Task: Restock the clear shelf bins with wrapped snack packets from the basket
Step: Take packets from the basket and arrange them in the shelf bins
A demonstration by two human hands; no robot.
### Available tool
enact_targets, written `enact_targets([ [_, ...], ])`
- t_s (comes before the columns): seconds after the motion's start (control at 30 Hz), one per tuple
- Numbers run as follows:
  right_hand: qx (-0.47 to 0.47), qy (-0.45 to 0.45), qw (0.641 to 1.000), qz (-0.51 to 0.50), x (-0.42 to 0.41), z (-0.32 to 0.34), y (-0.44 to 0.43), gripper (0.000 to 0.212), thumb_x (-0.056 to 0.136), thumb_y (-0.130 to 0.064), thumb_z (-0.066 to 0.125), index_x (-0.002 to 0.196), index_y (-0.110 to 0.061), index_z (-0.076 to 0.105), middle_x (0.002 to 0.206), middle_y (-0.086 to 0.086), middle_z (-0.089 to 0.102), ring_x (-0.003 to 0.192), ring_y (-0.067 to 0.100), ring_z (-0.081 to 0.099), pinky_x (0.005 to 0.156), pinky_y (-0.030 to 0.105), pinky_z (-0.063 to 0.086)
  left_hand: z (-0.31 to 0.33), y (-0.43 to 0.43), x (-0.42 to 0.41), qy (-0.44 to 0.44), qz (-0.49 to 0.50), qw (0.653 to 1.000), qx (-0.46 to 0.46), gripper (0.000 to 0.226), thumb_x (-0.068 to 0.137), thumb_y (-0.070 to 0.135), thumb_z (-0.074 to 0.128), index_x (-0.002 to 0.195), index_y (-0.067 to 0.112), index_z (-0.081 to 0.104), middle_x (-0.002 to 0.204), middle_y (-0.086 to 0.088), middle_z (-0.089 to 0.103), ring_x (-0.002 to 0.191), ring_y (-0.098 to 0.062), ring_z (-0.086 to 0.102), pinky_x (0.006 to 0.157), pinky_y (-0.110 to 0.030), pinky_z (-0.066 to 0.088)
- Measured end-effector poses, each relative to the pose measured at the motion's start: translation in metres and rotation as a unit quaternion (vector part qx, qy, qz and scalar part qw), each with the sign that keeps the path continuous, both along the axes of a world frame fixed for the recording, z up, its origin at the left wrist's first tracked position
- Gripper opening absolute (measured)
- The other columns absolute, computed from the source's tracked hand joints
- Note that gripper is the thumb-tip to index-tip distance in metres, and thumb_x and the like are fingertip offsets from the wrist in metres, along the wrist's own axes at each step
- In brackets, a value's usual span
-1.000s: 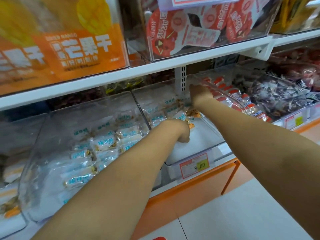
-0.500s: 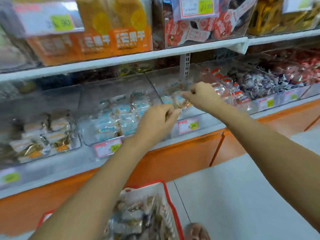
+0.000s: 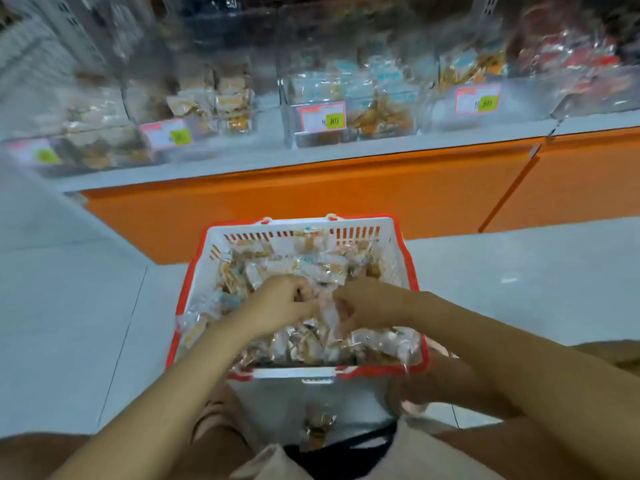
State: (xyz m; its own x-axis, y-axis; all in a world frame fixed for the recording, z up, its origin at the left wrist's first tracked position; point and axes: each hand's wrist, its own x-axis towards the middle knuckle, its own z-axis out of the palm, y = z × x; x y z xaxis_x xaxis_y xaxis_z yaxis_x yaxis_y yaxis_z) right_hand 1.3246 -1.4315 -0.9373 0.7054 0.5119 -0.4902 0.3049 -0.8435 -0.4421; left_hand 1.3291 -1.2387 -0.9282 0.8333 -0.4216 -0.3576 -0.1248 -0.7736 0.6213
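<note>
Diving into the basket (image 3: 410, 271) at centre frame, both hands are down in the heap of snack packets (image 3: 311, 261). The left hand (image 3: 280, 303) has its fingers curled down into the pile, gripping the wrappers under its knuckles. The right hand (image 3: 367, 303) is just beside it, thumb and fingers pinching a pale packet (image 3: 327, 315) that hangs in the narrow gap between the two hands. That packet sits right at the right fingertips, touching the left hand's knuckles, above the rest of the load.

The heap fills the basket almost to the red rim, with slotted white walls on the far and side edges and the red lip running across the near edge below the wrists. The space above the pile is open. One loose packet (image 3: 317, 427) lies on the pale floor (image 3: 519, 271) at lower centre, just outside the near rim.

Across the upper frame run the clear bins (image 3: 381, 109), blurred, side by side, each partly filled, with price tags (image 3: 322, 117) on their fronts. They sit on a grey ledge above an orange base panel (image 3: 311, 188), which stands just behind the basket's far wall. Bare floor lies to the left and right of the basket.
</note>
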Motion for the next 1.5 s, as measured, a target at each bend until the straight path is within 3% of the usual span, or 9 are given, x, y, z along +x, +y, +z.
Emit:
enact_targets([
  [0.23, -0.009, -0.191, 0.967, 0.166, -0.058, -0.032, 0.021, 0.060, 0.067, -0.047, 0.080, 0.105, -0.011, 0.050, 0.101, 0.005, 0.051, 0.089, 0.021, 0.049, 0.066, 0.034, 0.038, -0.027, 0.033, -0.051, 0.164, -0.099, 0.972, 0.134, 0.028, 0.086, 0.027, 0.068, 0.072, 0.004, 0.073, 0.054, 0.004, 0.057, 0.047, -0.006, 0.052, 0.047, -0.015, 0.038],
  [0.33, -0.046, -0.263, 0.947, 0.177, -0.065, -0.042, 0.016, 0.064, 0.059, -0.044, 0.085, 0.102, -0.009, 0.053, 0.098, 0.009, 0.054, 0.084, 0.023, 0.051, 0.068, 0.037, 0.045, -0.045, 0.038, -0.061, 0.053, -0.086, 0.973, 0.206, 0.018, 0.086, 0.015, 0.061, 0.076, 0.003, 0.070, 0.056, 0.004, 0.049, 0.054, -0.013, 0.047, 0.049, -0.026, 0.031],
  [0.47, -0.065, -0.325, 0.929, 0.162, -0.066, -0.044, 0.016, 0.076, 0.034, -0.051, 0.091, 0.091, -0.012, 0.058, 0.085, 0.005, 0.056, 0.072, 0.020, 0.053, 0.059, 0.033, 0.047, -0.062, 0.042, -0.045, -0.045, 0.001, 0.977, 0.208, 0.015, 0.084, 0.006, 0.057, 0.080, 0.005, 0.072, 0.078, -0.009, 0.068, 0.069, -0.024, 0.060, 0.061, -0.032, 0.046],
  [0.63, -0.053, -0.339, 0.933, 0.106, -0.053, -0.048, 0.012, 0.058, 0.044, -0.019, 0.091, 0.091, -0.014, 0.059, 0.091, 0.005, 0.059, 0.072, 0.020, 0.056, 0.058, 0.032, 0.048, -0.063, 0.022, -0.063, -0.173, 0.001, 0.980, 0.102, 0.044, 0.095, 0.038, 0.046, 0.064, 0.011, 0.061, 0.060, -0.006, 0.061, 0.053, -0.019, 0.052, 0.051, -0.028, 0.038],
  [0.73, -0.097, -0.306, 0.941, 0.104, -0.039, -0.038, 0.007, 0.040, 0.070, -0.023, 0.081, 0.099, -0.012, 0.057, 0.101, 0.007, 0.057, 0.079, 0.023, 0.056, 0.064, 0.034, 0.044, -0.076, 0.013, -0.076, -0.166, -0.056, 0.984, 0.044, 0.048, 0.093, 0.039, 0.037, 0.054, 0.014, 0.046, 0.049, -0.006, 0.050, 0.046, -0.019, 0.042, 0.050, -0.030, 0.034],
  [0.9, -0.040, -0.246, 0.940, 0.235, -0.064, -0.052, -0.001, 0.021, 0.086, -0.031, 0.068, 0.091, -0.014, 0.059, 0.080, 0.003, 0.064, 0.064, 0.021, 0.061, 0.048, 0.027, 0.037, -0.144, 0.020, -0.083, 0.117, -0.055, 0.985, 0.117, 0.035, 0.094, 0.022, 0.052, 0.072, -0.001, 0.067, 0.072, -0.016, 0.066, 0.063, -0.023, 0.058, 0.060, -0.024, 0.038],
  [1.0, -0.145, -0.118, 0.948, 0.256, -0.074, -0.068, -0.003, 0.027, 0.101, -0.036, 0.040, 0.109, -0.013, 0.053, 0.103, 0.006, 0.062, 0.092, 0.024, 0.059, 0.067, 0.033, 0.040, -0.183, 0.024, -0.070, 0.198, 0.014, 0.971, 0.137, 0.020, 0.090, 0.017, 0.060, 0.085, -0.001, 0.069, 0.081, -0.013, 0.060, 0.080, -0.026, 0.059, 0.069, -0.024, 0.041],
  [1.27, -0.195, -0.048, 0.971, 0.129, -0.065, -0.111, -0.035, 0.027, 0.099, -0.035, 0.045, 0.102, -0.015, 0.062, 0.103, 0.002, 0.065, 0.094, 0.019, 0.060, 0.083, 0.034, 0.049, -0.237, 0.010, -0.070, 0.206, -0.069, 0.952, 0.218, 0.037, 0.090, 0.027, 0.063, 0.116, 0.001, 0.066, 0.122, -0.012, 0.061, 0.117, -0.026, 0.055, 0.098, -0.032, 0.043],
  [1.5, -0.157, 0.012, 0.983, 0.091, -0.061, -0.110, -0.031, 0.025, 0.097, -0.028, 0.048, 0.094, -0.009, 0.064, 0.094, 0.003, 0.066, 0.079, 0.016, 0.055, 0.080, 0.033, 0.048, -0.240, 0.010, -0.070, 0.187, -0.154, 0.929, 0.280, 0.026, 0.094, 0.011, 0.053, 0.112, -0.004, 0.064, 0.120, -0.017, 0.061, 0.112, -0.028, 0.057, 0.093, -0.031, 0.044],
])
